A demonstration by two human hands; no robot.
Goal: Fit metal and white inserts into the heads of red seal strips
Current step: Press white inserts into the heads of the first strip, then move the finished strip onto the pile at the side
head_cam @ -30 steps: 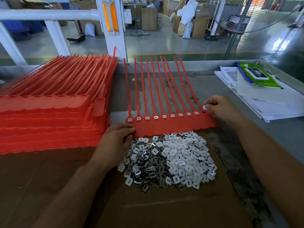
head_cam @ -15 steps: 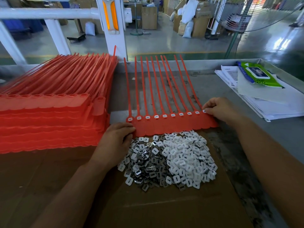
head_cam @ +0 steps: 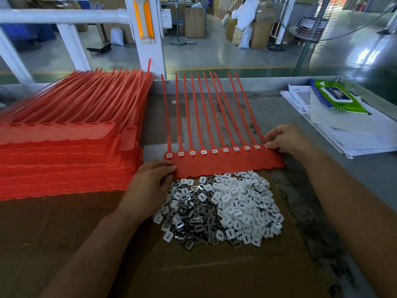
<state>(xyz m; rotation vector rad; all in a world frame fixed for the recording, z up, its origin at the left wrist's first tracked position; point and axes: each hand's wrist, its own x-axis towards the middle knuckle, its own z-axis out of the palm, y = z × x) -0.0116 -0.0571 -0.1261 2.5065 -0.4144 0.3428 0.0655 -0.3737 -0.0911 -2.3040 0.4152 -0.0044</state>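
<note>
The row of red seal strips (head_cam: pixel 225 163) lies on the bench (head_cam: pixel 279 108) beside the insert pile (head_cam: pixel 221 207). The left hand (head_cam: pixel 148 186) curls its fingers over its left end; the right hand (head_cam: pixel 287 140) pinches a white insert (head_cam: pixel 267 145) at the rightmost head.

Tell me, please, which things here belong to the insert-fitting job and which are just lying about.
Job: red seal strip row; insert pile; stacked red strips; left hand; right hand.
Lying about: papers; green pack.
</note>
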